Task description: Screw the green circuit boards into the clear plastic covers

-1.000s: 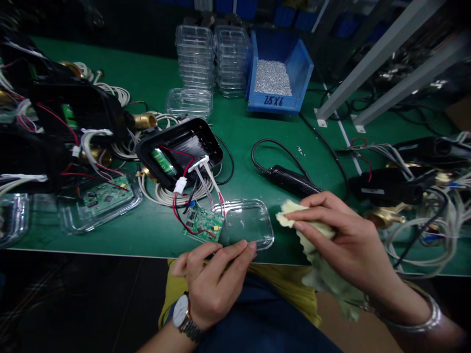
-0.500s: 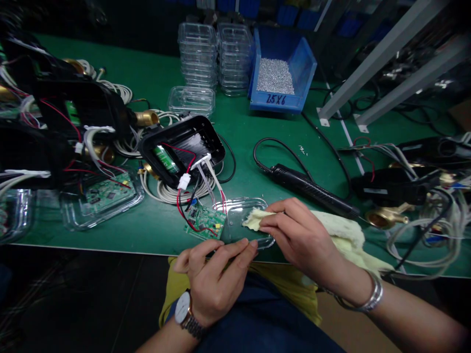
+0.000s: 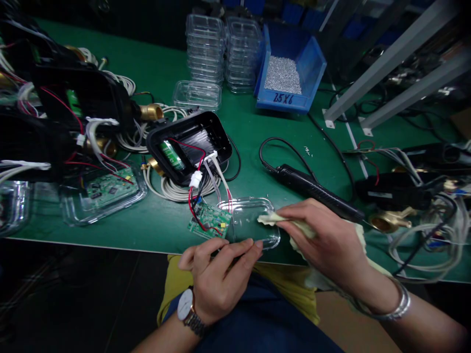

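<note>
Two hands are at work on one clear cover (image 3: pixel 252 223) lying at the near edge of the green desk (image 3: pixel 147 235). The left hand (image 3: pixel 223 277) is loosely spread, its fingertips resting on the cover's near rim; one watch (image 3: pixel 186 305) circles that wrist. The right hand (image 3: pixel 327 240) pinches one pale yellow cloth (image 3: pixel 268 218) between thumb and fingers, with a corner poking out over the cover's right part.

One green circuit board (image 3: pixel 209 220) sits at the cover's left end; whether it lies in the cover, I cannot tell. Wires run from it to one uncovered black case (image 3: pixel 211 135) holding one green battery (image 3: pixel 172 154). At least three more black cases (image 3: pixel 90 98) crowd the left.

Farther back stand two stacks (image 3: pixel 205 54) of clear covers, with one single cover (image 3: pixel 197 95) in front, and one blue bin (image 3: pixel 283 102) marked 25X6, containing silvery bits (image 3: pixel 282 76) too many to count. One black screwdriver (image 3: pixel 316 190) lies beyond the right hand.
</note>
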`<state>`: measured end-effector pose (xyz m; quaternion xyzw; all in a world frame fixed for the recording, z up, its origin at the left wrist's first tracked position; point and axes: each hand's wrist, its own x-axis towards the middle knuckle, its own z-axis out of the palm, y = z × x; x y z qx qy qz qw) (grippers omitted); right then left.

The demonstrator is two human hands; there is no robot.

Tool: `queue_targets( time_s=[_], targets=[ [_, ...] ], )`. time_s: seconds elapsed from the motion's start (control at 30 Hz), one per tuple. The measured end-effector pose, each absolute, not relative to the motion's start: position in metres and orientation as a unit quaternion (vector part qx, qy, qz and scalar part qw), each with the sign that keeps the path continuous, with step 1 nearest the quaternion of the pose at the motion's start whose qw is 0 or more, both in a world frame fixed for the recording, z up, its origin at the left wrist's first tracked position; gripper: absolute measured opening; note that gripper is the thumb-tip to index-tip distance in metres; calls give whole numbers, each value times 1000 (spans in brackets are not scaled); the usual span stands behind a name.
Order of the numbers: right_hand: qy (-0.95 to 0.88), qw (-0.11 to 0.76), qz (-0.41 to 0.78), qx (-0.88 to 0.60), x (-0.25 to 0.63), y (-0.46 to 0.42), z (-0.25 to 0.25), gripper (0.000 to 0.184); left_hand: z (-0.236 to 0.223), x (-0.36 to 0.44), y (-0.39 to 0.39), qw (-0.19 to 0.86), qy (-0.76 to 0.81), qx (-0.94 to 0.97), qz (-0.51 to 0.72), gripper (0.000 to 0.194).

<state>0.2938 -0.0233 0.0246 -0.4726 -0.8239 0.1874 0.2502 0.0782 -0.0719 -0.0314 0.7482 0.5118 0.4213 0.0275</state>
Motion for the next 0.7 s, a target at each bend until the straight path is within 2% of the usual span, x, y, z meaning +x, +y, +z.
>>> queue_targets(
  time_s=[0.1, 0.23, 0.3, 0.47, 0.7],
  targets=[
    [-861, 198, 197, -425, 294, -27, 17, 18, -33, 78, -73, 32, 511, 747, 424, 26],
    [-882, 81, 198, -419, 293, -32, 18, 32, -34, 79, -74, 33, 516, 745, 421, 25],
    [-881, 55, 218, -416, 293, -30, 24, 34, -34, 79, -73, 30, 517, 743, 424, 26],
    [-878, 49, 263, -396, 295, -22, 34, 36, -34, 79, -73, 23, 516, 744, 423, 27],
    [-860, 115, 319, -380, 303, -20, 22, 32, -36, 78, -75, 24, 521, 737, 429, 27]
  ],
)
